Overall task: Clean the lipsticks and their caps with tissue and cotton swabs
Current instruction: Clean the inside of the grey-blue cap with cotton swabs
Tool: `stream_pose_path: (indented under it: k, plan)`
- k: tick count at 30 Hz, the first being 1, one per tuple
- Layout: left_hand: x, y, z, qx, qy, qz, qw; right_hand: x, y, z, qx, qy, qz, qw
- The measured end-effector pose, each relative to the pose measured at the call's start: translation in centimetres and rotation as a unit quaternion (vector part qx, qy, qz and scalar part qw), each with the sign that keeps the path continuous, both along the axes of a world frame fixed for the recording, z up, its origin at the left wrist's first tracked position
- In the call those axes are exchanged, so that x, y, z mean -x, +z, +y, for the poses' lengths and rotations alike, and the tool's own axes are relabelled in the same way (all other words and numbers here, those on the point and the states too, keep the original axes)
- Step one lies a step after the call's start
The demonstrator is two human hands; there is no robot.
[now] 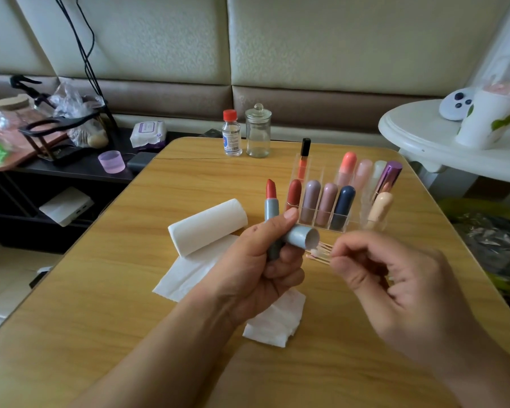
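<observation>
My left hand (262, 260) grips two things at once: an upright grey-blue lipstick (271, 201) with its red bullet exposed, and its grey-blue cap (302, 236) lying sideways under my thumb, open end facing right. My right hand (395, 278) pinches a cotton swab (317, 252) whose tip sits at the cap's open mouth. More cotton swabs (326, 260) lie on the table just below. A tissue roll (208, 226) with an unrolled sheet lies left of my hands, and a crumpled tissue piece (277, 322) sits under my left wrist.
A clear organiser (321, 228) with several capped lipsticks stands behind my hands on the wooden table (130, 290). A red-capped bottle (231, 134) and a glass jar (258, 132) stand at the far edge. A white side table (424, 136) is at right, cluttered shelves at left.
</observation>
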State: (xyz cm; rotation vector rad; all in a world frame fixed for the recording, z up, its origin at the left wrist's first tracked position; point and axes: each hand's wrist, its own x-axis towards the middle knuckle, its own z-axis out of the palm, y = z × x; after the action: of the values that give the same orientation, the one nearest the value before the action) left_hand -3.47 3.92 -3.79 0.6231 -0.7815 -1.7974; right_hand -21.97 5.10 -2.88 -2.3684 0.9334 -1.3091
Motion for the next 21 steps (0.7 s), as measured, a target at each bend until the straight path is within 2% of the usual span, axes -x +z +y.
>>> stream_pose_path:
  k: [4,9,21]
  plan:
    - [0.1,0.32,0.29,-0.029,-0.031,0.007,0.999,-0.42,0.04,0.08,-0.006,-0.006,-0.056,0.998]
    - [0.45,0.26,0.54,-0.036,-0.077,0.019,0.996,-0.98,-0.04,0.3,0.006,-0.017,-0.063,0.998]
    - [0.34,0.2,0.51,0.012,-0.13,0.027,0.991,-0.99,0.22,0.84,-0.017,0.011,-0.091,0.996]
